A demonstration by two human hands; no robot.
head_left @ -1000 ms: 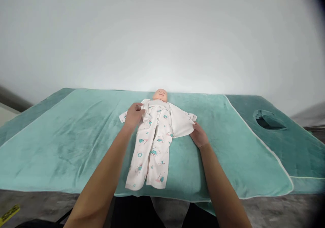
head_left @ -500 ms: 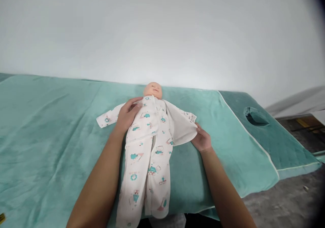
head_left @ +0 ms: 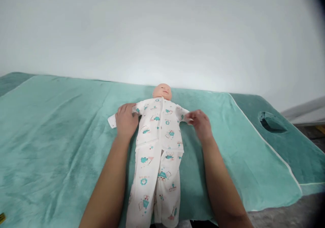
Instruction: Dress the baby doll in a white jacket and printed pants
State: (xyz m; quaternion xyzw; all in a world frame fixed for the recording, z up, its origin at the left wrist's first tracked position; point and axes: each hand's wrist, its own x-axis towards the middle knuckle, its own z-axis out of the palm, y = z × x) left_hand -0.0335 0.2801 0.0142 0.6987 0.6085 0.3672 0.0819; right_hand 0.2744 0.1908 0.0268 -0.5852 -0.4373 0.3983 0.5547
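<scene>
A baby doll (head_left: pixel 162 91) lies on its back, wearing a white printed top (head_left: pixel 158 123) and matching trousers (head_left: pixel 154 184). The top's front panels lie flat and meet near the middle of the chest. My left hand (head_left: pixel 126 120) is wrapped over the sleeve (head_left: pixel 112 121) on the left, whose cuff sticks out past it. On the other side, my right hand (head_left: pixel 200 123) pinches the end of the right sleeve (head_left: pixel 183 114), slightly blurred. Both hands hide parts of the sleeves.
Beneath the doll is a green plush cover (head_left: pixel 76 146) over a long bed. A darker section at the right has a face hole (head_left: pixel 273 123). A white wall (head_left: pixel 162 35) stands behind. Grey floor (head_left: pixel 284 209) shows at lower right.
The loose right panel of the top has been laid down over the chest, and my right hand has let it go and moved to the sleeve. My left hand has gone from chest to left sleeve.
</scene>
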